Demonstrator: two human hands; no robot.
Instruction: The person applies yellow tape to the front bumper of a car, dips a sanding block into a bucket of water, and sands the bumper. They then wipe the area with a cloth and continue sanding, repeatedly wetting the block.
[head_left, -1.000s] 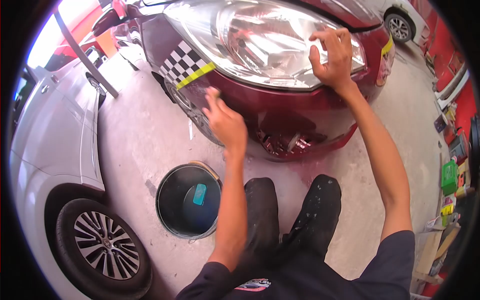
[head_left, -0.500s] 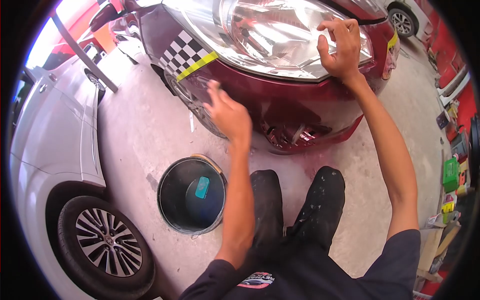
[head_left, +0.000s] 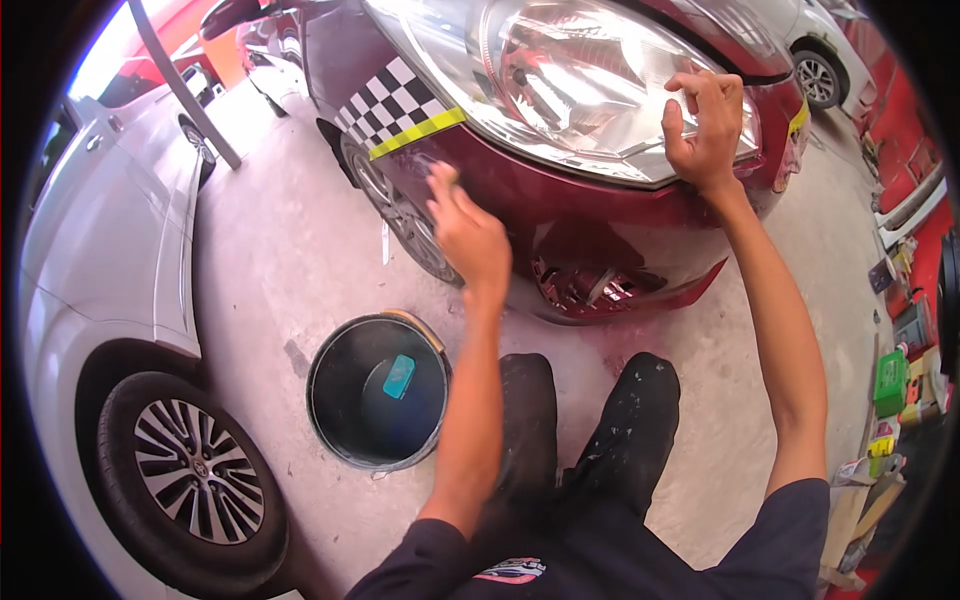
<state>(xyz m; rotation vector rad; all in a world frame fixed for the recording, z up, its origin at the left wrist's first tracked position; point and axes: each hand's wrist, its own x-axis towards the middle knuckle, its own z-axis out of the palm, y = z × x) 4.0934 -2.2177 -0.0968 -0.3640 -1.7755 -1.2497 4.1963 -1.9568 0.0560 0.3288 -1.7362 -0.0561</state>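
A dark red car bumper [head_left: 610, 225] fills the upper middle of the view, with a large clear headlight [head_left: 590, 85] above it. My left hand [head_left: 472, 238] is at the bumper's left part, just below a black-and-white checkered sticker [head_left: 398, 105] with a yellow stripe. Its fingers are pressed together, slightly blurred, and a small olive-coloured bit shows at the fingertips; I cannot tell what it is. Over the right end of the headlight, my right hand [head_left: 706, 135] rests with its fingers bent and apart, holding nothing.
Below my left forearm stands a black bucket [head_left: 330, 425] with a teal block [head_left: 399, 377] in it. A silver car [head_left: 120, 250] is parked on the left, its wheel [head_left: 200, 470] close by. Along the right wall lie a green box [head_left: 889, 383] and assorted supplies.
The view has shifted, so the car sits a little lower and further right. My left hand has moved slightly along the bumper beneath the sticker; my right hand stays on the headlight.
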